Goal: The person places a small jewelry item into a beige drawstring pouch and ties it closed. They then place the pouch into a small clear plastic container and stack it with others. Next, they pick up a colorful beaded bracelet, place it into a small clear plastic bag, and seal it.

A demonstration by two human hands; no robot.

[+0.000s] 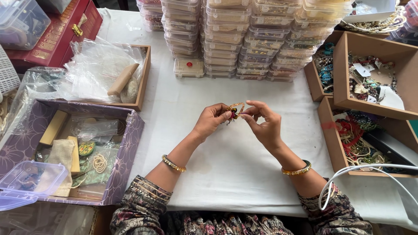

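both hands are up over the middle of the white tablecloth (226,148), working on one small piece of jewellery (234,111), a gold-coloured loop with dark red and black bits on it. the left hand (212,119) is curled closed around its left side, thumb and fingers pinching it, and the right hand (264,124) pinches the right end between thumb and forefinger with the other fingers loosely bent, so the piece sits held in the air between the two hands, just above the cloth. each wrist has a gold bangle (173,164) and the sleeves are a dark floral print. at the far side of the table there's a big wall of stacked clear plastic boxes (248,39), with one small clear box (188,68) with a red dot sitting alone in front of the stack. on the left, a purple patterned box (130,143) holds pouches, a strand of pearls and little bags, and behind it a wooden tray (144,78) is full of crinkled plastic bags. a red case (65,35) sits in the far left corner. on the right, open wooden trays (370,74) are packed with beads and tangled necklaces, well apart from the hands. a white cable (348,174) loops in at the near right
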